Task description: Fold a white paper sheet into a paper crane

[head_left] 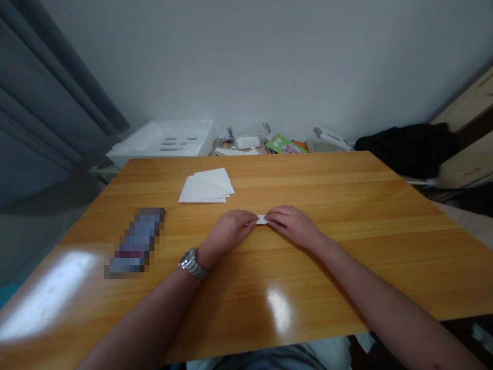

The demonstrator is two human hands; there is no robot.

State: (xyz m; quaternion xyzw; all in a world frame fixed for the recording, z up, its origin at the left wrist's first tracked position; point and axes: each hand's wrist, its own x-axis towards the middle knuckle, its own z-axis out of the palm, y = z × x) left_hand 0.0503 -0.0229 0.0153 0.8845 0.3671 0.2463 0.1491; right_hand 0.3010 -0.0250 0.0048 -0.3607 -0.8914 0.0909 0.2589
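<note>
A small folded strip of white paper point(262, 220) lies low over the middle of the table, between both hands. My left hand point(233, 228), with a metal watch point(191, 263) on the wrist, pinches its left end. On the right end, the fingers of my right hand point(292, 224) are closed in the same way. Only the strip's middle shows; my fingers cover both ends. Beyond my left hand is a loose stack of white paper sheets point(206, 186), fanned slightly askew.
A blurred-out flat device, perhaps a phone point(136, 241), lies at the left on the wooden table point(346, 195). Past the far edge are a white plastic tray point(162, 136), a green booklet point(285, 144) and a white box point(248, 142). Dark cloth point(404, 149) sits at the right.
</note>
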